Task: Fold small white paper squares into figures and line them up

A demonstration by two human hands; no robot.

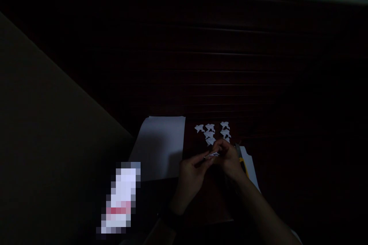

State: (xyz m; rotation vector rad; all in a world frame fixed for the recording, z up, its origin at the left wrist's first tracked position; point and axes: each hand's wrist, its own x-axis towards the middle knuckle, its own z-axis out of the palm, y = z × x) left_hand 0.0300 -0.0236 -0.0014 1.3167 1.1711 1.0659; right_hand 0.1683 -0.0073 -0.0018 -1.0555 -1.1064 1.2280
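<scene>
My left hand (192, 178) and my right hand (228, 159) meet over the dark table, pinching a small folded white paper piece (212, 155) between their fingertips. Just beyond the fingers lie several small folded paper figures (209, 134), pointed and angular, in loose columns. The nearest ones are partly covered by my right hand. Dim light hides the finer folds of the held piece.
White paper sheets (163, 145) lie left of my hands. At my right wrist, a tool with a yellow handle (243, 166) rests by another white sheet (250, 164). A bright pixelated patch (122, 195) is at lower left. Dark slatted wood (201, 53) rises behind.
</scene>
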